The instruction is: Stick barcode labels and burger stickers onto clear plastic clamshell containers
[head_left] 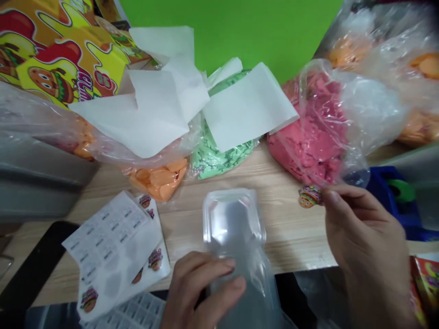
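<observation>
One burger-face sticker (308,197) is pinched by its edge between the thumb and forefinger of a person's right hand (365,237), above the surface (288,242). The left hand (195,292), thumb and fingers parted, lies on clear plastic packaging (233,224); how many pieces are nested there is hard to tell through the glare. Three bags of coloured material sit nearest beyond the hands: one pink bag (313,132) past the right, one green bag (211,157) ahead of the left, and one orange bag (159,180) ahead and farther left. Sticker sheets (116,256) lie left of the left hand, at least four burger prints showing. One blue holder (409,224) stands just beyond the right hand.
</observation>
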`<state>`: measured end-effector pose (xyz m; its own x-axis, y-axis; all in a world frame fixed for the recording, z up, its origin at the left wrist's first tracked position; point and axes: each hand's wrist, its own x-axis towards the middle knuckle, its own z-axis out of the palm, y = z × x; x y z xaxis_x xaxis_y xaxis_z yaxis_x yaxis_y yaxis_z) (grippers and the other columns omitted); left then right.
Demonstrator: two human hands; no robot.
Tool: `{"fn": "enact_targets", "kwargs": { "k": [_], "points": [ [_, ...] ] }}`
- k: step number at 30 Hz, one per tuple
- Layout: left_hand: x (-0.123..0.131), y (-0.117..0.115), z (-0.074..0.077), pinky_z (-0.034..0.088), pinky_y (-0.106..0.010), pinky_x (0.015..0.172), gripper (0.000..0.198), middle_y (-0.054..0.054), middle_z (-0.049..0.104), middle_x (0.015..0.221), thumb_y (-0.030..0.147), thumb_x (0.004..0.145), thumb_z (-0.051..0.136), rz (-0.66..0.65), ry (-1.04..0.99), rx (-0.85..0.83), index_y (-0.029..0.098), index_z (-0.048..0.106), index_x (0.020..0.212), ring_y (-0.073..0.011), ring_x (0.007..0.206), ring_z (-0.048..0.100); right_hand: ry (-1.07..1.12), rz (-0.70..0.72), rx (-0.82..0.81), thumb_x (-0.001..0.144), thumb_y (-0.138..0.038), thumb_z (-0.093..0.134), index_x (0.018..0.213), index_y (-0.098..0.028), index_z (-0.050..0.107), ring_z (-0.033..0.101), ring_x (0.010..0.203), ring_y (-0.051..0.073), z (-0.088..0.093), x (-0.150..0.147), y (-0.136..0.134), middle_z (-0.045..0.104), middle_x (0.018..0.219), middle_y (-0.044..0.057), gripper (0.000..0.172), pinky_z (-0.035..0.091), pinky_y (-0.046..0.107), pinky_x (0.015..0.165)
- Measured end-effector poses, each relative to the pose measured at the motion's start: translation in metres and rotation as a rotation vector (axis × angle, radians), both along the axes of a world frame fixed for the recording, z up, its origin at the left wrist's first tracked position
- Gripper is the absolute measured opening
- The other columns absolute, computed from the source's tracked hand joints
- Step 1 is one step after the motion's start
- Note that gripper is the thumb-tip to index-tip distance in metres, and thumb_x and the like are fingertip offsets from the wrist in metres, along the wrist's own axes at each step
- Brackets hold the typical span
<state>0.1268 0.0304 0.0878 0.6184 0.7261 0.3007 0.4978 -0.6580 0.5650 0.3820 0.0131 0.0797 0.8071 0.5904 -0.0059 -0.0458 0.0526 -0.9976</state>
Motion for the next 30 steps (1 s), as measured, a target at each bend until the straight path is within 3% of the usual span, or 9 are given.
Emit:
{"fn": "enact_targets", "kwargs": {
  "k": [2, 5, 9, 12, 17, 22, 25, 28, 30],
  "points": [
    [0.006, 0.015, 0.004, 0.046, -0.045, 0.096, 0.056, -0.005, 0.057, 0.125, 0.039, 0.088, 0.054, 0.056, -0.071, -0.023, 0.038, 0.032, 0.139, -0.0283, 0.116, 0.053, -0.021, 0.012, -0.002, 0.070, -0.020, 0.076, 0.100, -0.027, 0.069, 0.063, 0.068, 0.012, 0.012, -0.005, 0.008, 0.067, 0.074, -0.001, 0.032, 0.052, 0.025, 0.071],
    [0.017, 0.040, 0.005, 0.048, -0.046, 0.096, 0.072, -0.010, 0.045, 0.140, 0.042, 0.084, 0.057, 0.025, -0.074, -0.068, 0.027, 0.022, 0.145, -0.0315, 0.126, 0.045, -0.070, 0.132, 0.027, 0.068, -0.021, 0.077, 0.119, -0.028, 0.060, 0.064, 0.061, 0.014, 0.025, -0.018, 0.016, 0.067, 0.068, -0.001, 0.054, 0.056, 0.025, 0.061],
    [0.027, 0.053, -0.001, 0.044, -0.044, 0.102, 0.084, -0.011, 0.050, 0.136, 0.026, 0.083, 0.062, -0.003, -0.094, -0.136, 0.025, 0.007, 0.148, -0.0275, 0.125, 0.047, -0.124, 0.424, -0.041, 0.073, -0.025, 0.072, 0.127, -0.029, 0.051, 0.065, 0.058, 0.016, 0.032, -0.039, 0.023, 0.067, 0.065, -0.001, 0.058, 0.058, 0.027, 0.054],
    [0.027, 0.050, -0.005, 0.040, -0.048, 0.104, 0.089, -0.013, 0.053, 0.132, 0.027, 0.084, 0.062, 0.017, -0.195, -0.166, 0.026, -0.001, 0.147, -0.0280, 0.123, 0.049, -0.196, 0.543, -0.108, 0.077, -0.026, 0.069, 0.130, -0.027, 0.047, 0.066, 0.058, 0.017, 0.035, -0.049, 0.028, 0.067, 0.063, -0.001, 0.058, 0.058, 0.027, 0.054],
    [0.026, 0.050, -0.008, 0.039, -0.052, 0.104, 0.082, -0.014, 0.051, 0.132, 0.027, 0.085, 0.061, -0.005, -0.233, -0.249, 0.028, 0.005, 0.145, -0.0284, 0.126, 0.045, -0.282, 0.609, -0.152, 0.078, -0.028, 0.066, 0.129, -0.026, 0.047, 0.066, 0.058, 0.016, 0.038, -0.052, 0.036, 0.067, 0.064, -0.002, 0.055, 0.057, 0.026, 0.052],
    [0.027, 0.052, -0.009, 0.035, -0.049, 0.107, 0.077, -0.012, 0.045, 0.134, 0.026, 0.086, 0.061, -0.052, -0.299, -0.250, 0.027, 0.010, 0.143, -0.0260, 0.126, 0.043, -0.386, 0.661, -0.272, 0.083, -0.024, 0.061, 0.133, -0.029, 0.039, 0.066, 0.065, 0.014, 0.041, -0.050, 0.035, 0.066, 0.070, -0.004, 0.055, 0.057, 0.026, 0.060],
    [0.026, 0.053, -0.008, 0.034, -0.045, 0.107, 0.066, -0.011, 0.041, 0.136, 0.021, 0.086, 0.060, -0.087, -0.284, -0.227, 0.025, 0.020, 0.138, -0.0247, 0.128, 0.040, -0.611, 0.614, -0.283, 0.083, -0.023, 0.060, 0.136, -0.030, 0.036, 0.064, 0.067, 0.014, 0.040, -0.057, 0.033, 0.064, 0.070, -0.004, 0.058, 0.056, 0.028, 0.065],
    [0.025, 0.056, -0.005, 0.030, -0.041, 0.109, 0.036, -0.006, 0.034, 0.140, 0.013, 0.086, 0.055, -0.144, -0.158, -0.167, 0.025, 0.042, 0.117, -0.0229, 0.131, 0.031, -0.974, 0.566, -0.324, 0.086, -0.027, 0.055, 0.139, -0.032, 0.032, 0.059, 0.064, 0.017, 0.038, -0.066, 0.034, 0.060, 0.070, -0.002, 0.058, 0.054, 0.035, 0.065],
    [0.024, 0.059, -0.003, 0.031, -0.039, 0.109, 0.025, -0.005, 0.035, 0.138, 0.014, 0.087, 0.054, -0.150, -0.077, -0.149, 0.025, 0.045, 0.107, -0.0221, 0.130, 0.032, -1.152, 0.469, -0.388, 0.089, -0.033, 0.050, 0.140, -0.027, 0.031, 0.057, 0.064, 0.019, 0.035, -0.066, 0.037, 0.058, 0.077, 0.003, 0.055, 0.052, 0.037, 0.060]
  ]
}}
